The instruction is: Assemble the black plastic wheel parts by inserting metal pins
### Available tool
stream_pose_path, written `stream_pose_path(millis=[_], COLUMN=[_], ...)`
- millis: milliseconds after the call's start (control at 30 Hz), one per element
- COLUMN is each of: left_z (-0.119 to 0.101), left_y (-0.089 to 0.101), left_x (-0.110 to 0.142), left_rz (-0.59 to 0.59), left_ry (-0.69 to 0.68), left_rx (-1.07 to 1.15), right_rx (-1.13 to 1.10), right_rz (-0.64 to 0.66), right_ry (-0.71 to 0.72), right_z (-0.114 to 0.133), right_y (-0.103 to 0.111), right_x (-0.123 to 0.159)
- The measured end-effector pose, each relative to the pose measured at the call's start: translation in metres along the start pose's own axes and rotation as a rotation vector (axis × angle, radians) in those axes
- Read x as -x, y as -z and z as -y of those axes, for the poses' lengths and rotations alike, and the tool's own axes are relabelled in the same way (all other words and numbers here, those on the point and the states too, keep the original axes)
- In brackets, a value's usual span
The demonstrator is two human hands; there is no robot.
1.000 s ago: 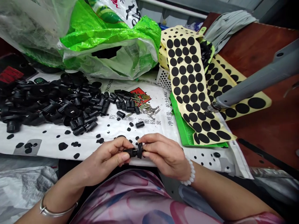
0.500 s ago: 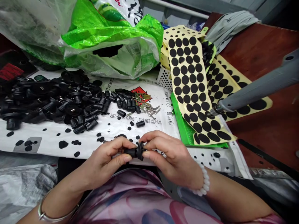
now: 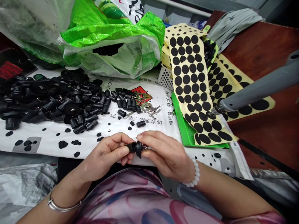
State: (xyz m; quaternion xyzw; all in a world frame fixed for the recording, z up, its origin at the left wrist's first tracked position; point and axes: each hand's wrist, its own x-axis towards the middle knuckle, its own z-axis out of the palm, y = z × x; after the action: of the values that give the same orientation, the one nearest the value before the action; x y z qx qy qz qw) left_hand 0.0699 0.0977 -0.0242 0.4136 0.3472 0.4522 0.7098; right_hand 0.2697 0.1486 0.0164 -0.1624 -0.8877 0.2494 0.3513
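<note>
Left fingers (image 3: 122,151) are pinched around a black sleeve (image 3: 131,147), right fingers (image 3: 151,153) around a flanged black part (image 3: 138,149), at the tabletop's (image 3: 87,140) near edge; axes are best kept aligned.

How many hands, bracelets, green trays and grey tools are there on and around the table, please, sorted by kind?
Hands: 2 (left hand, right hand)
Bracelets: 2 (silver bangle, white beads)
Green trays: 1 (green tray, under a dotted sheet)
Grey tools: 1 (grey tool)
Total: 6
</note>
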Motion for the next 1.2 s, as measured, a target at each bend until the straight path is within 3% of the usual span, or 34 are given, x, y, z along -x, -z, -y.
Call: stream_pose_path(millis=[133, 367, 467, 633, 833, 1000, 1200], left_z=[0.004, -0.004, -0.004, 0.0, -0.003, -0.004, -0.001], left_y=[0.0, -0.008, -0.01, -0.009, -0.012, -0.012, -0.008], left_x=[-0.001, -0.001, -0.002, -0.004, -0.004, -0.001, 0.003], left_rz=[-0.01, -0.089, -0.136, -0.111, -0.125, -0.207, 0.061], left_ry=[0.003, 0.035, 0.024, 0.034, 0.011, -0.018, 0.091], left_rx=[0.016, -0.118, -0.145, -0.031, -0.071, -0.187, 0.098], right_rx=[0.093, -0.11, -0.051, -0.017, -0.109, -0.068, -0.065], right_rz=[0.076, 0.12, 0.114, 0.125, 0.01, -0.007, 0.08], right_ry=[0.057, 0.003, 0.04, 0.09, -0.084, -0.065, 0.167], right_z=[-0.003, -0.022, -0.023, -0.018, -0.014, -0.012, -0.003], right_y=[0.004, 0.002, -0.001, 0.003, 0.005, 0.005, 0.011], right_x=[0.001, -0.001, -0.001, -0.002, -0.004, -0.006, -0.008])
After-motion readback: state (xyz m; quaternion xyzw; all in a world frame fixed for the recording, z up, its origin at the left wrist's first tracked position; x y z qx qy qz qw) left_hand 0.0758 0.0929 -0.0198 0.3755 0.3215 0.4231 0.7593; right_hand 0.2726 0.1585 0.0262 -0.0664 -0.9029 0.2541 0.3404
